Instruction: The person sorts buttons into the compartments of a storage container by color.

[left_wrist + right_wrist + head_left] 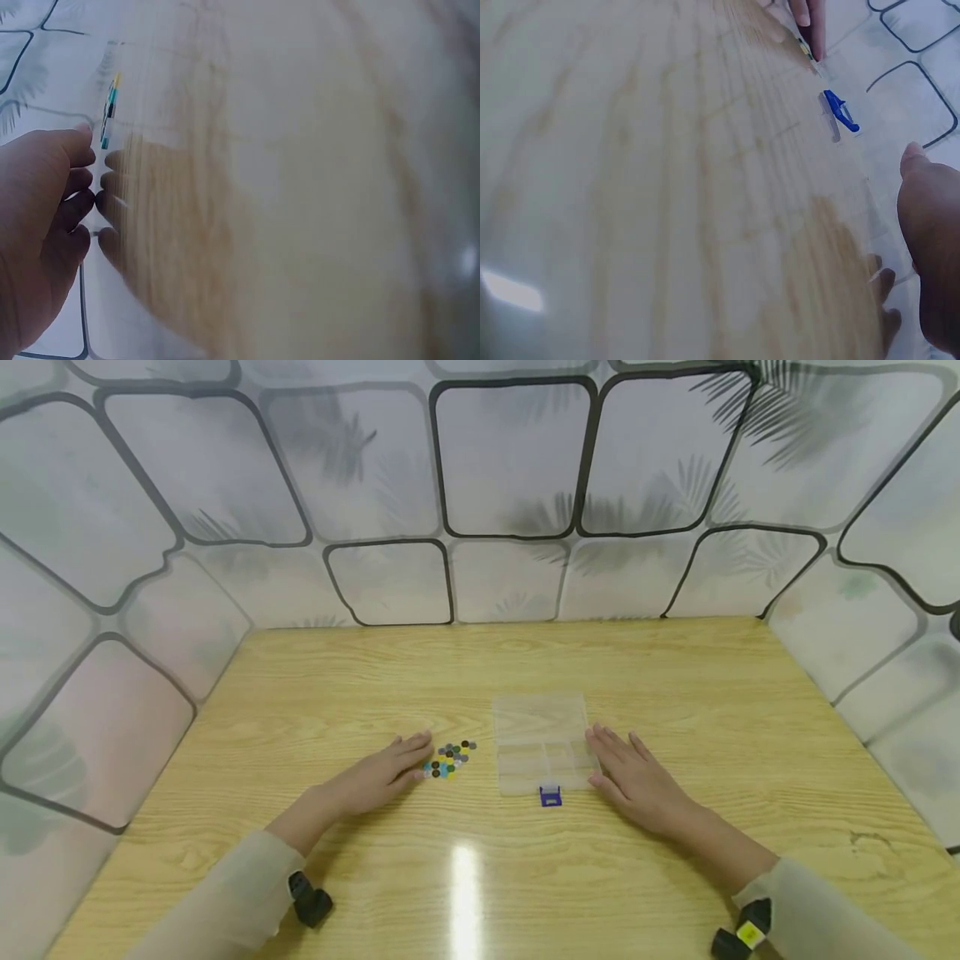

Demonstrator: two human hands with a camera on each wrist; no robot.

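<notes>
On the wooden table lies a loose cluster of small round coloured pieces (450, 758) in black, grey, blue, yellow, green and white. My left hand (382, 774) rests palm down just left of them, its fingertips at the cluster's edge. Right of the cluster is a clear plastic compartment box (522, 768) with its lid (538, 717) laid back and a blue latch (551, 796) at the front. My right hand (637, 781) lies with relaxed fingers at the box's right side, fingertips right at its edge. In the right wrist view the blue latch (841, 111) stands out beyond the thumb.
The wood-grain table (360, 677) is bordered at the back and both sides by pale patterned panels (517, 460). A bright light reflection (465, 893) shows on the front part of the tabletop. Dark wrist devices (311, 900) sit at both sleeves.
</notes>
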